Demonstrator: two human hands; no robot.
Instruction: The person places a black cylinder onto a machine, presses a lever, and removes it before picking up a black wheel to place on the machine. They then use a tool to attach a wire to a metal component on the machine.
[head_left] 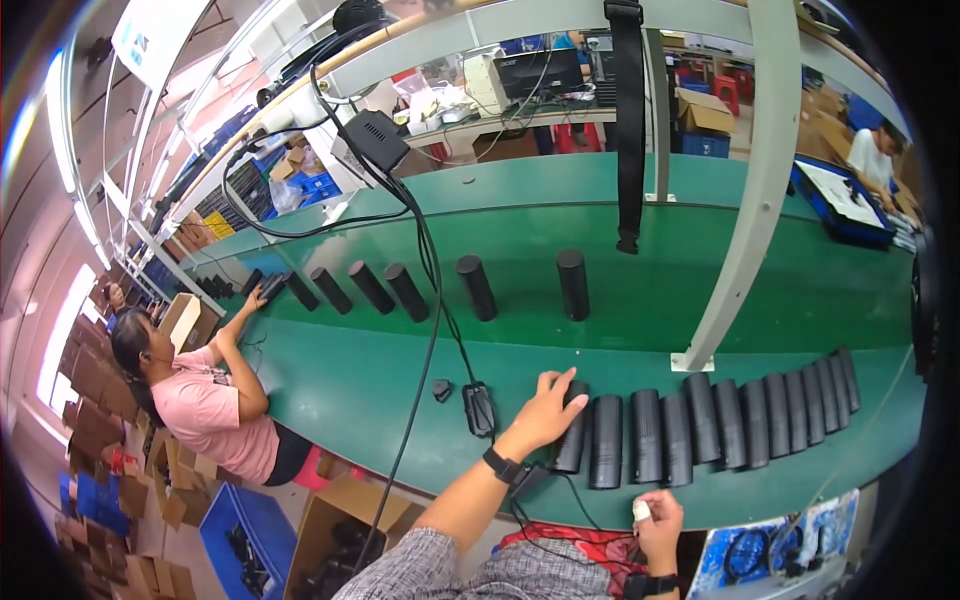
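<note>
My left hand (542,412) is closed round the upper part of a black cylinder (569,447), which stands upright at the left end of a row on the green bench. Next to it stands another black cylinder (606,442), and several more of the same kind curve away to the right. My right hand (660,528) is at the bench's near edge with its fingers curled. Something small and white (641,510) shows at its fingertips; what the fingers hold is hidden. A thin black cable runs close by this hand.
More black cylinders (573,285) stand spaced along the dark green belt (520,230). A metal post (745,200) rises from the bench on the right. Black cables and an adapter (479,408) hang left of my hand. At the left, a co-worker (205,400) touches a cylinder.
</note>
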